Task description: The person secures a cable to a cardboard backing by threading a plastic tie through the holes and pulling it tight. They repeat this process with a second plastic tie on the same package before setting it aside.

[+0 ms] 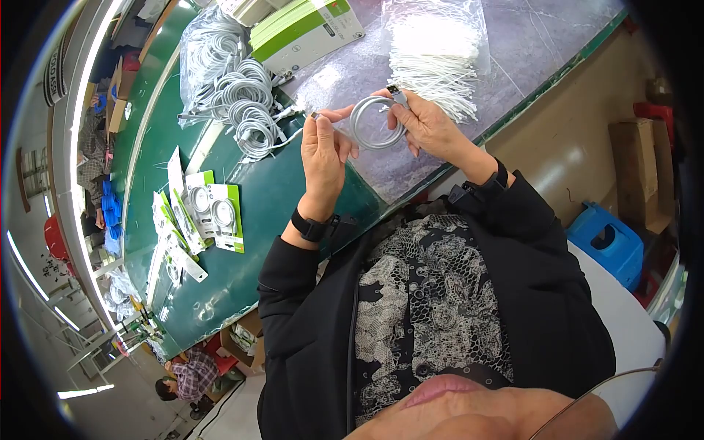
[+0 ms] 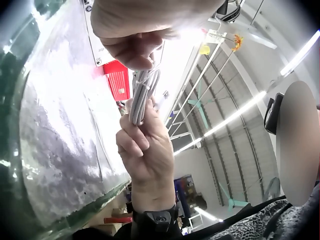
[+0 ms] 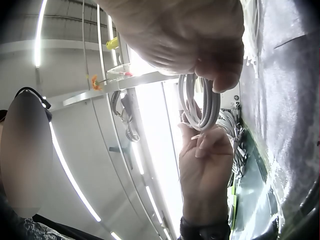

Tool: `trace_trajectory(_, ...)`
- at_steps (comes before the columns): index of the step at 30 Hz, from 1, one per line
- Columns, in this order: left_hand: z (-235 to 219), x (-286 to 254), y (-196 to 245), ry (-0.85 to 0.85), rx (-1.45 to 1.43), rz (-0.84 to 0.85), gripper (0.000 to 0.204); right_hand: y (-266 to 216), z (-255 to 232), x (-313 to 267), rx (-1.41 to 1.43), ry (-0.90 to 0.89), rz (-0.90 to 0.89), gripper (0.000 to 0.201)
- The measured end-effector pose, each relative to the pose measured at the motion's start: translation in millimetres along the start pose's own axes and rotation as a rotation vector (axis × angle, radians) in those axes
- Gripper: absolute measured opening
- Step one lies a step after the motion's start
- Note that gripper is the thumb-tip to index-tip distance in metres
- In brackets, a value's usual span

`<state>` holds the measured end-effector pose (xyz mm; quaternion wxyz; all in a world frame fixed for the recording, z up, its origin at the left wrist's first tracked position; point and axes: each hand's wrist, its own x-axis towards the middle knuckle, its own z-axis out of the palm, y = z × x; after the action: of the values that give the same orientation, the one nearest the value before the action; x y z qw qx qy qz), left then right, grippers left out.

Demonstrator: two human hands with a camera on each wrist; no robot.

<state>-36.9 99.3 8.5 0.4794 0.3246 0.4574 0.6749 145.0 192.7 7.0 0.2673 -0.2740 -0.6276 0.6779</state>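
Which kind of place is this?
Probably a small packing workshop: there are piled coiled cables, a bundle of white ties and green-and-white retail packs on long worktables.

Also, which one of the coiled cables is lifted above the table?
The single pale coil held between the left hand and the right hand. The others lie in the grey heap or on the green-and-white cards.

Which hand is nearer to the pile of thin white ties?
Right. The right hand is just on the near side of the ties, gripping the coiled cable; the left hand is farther away, to their left, pinching one cable end.
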Motion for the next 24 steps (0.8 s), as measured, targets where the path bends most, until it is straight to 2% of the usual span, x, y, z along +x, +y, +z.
trace_trajectory(4, -5.4, 4.4, -2.7, -0.016, 0.008, -0.040, 0.021, 2.3, -0.8, 1.5, -0.032, -0.052, 0.004, 0.034)
trace_trajectory(6, -8.8, 11.9, -1.0, -0.018, 0.011, -0.054, 0.021, 6.0, -4.5, 3.3, 0.068, -0.050, 0.062, 0.033)
trace_trajectory(8, -15.0, 29.8, 5.5, -0.066, 0.127, -0.259, 0.021, 11.1, -5.3, 6.7, 0.120, -0.056, 0.083, 0.032)
trace_trajectory(9, -15.7, 38.6, 9.2, -0.090, 0.184, -0.361, 0.021, 15.4, -4.9, 7.4, 0.224, -0.092, 0.155, 0.032)
trace_trajectory(10, -13.9, 47.1, 13.2, -0.089, 0.187, -0.355, 0.021, 18.8, -4.8, 8.3, 0.326, -0.127, 0.226, 0.031)
trace_trajectory(11, -10.2, 56.3, 18.4, -0.189, 0.324, -0.369, 0.021, 19.2, -4.6, 10.2, 0.428, -0.162, 0.298, 0.030)
trace_trajectory(12, -6.4, 66.0, 24.1, -0.289, 0.463, -0.382, 0.022, 17.0, -2.4, 10.9, 0.427, -0.165, 0.290, 0.030)
trace_trajectory(13, -5.5, 76.9, 27.3, -0.389, 0.604, -0.394, 0.024, 14.5, 1.5, 9.5, 0.614, -0.153, 0.300, 0.029)
trace_trajectory(14, -9.8, 92.5, 27.9, -0.391, 0.611, -0.388, 0.024, 12.1, 4.7, 8.6, 0.799, -0.140, 0.308, 0.028)
trace_trajectory(15, -17.4, 112.6, 28.4, -0.297, 0.771, -0.059, 0.027, 10.4, 5.4, 10.4, 0.985, -0.125, 0.313, 0.027)
trace_trajectory(16, -24.7, 131.3, 30.7, -0.196, 0.911, 0.274, 0.032, 10.0, 4.4, 13.1, 0.985, -0.123, 0.305, 0.027)
trace_trajectory(18, -27.5, 166.0, 60.5, 0.089, 1.762, 1.030, 0.036, 10.8, 1.7, 16.5, 1.131, -0.133, 0.223, 0.027)
trace_trajectory(19, -36.3, 177.0, 64.7, 0.087, 1.758, 1.039, 0.036, 10.9, 0.6, 17.9, 1.203, -0.137, 0.179, 0.027)
trace_trajectory(21, -53.6, 194.5, 70.1, 0.177, 1.944, 0.810, 0.036, 9.9, 0.9, 15.4, 1.182, -0.121, 0.189, 0.027)
trace_trajectory(24, -71.3, 211.3, 93.5, 0.078, 1.812, 0.802, 0.034, 15.1, 0.3, 12.5, 1.151, -0.089, 0.223, 0.028)
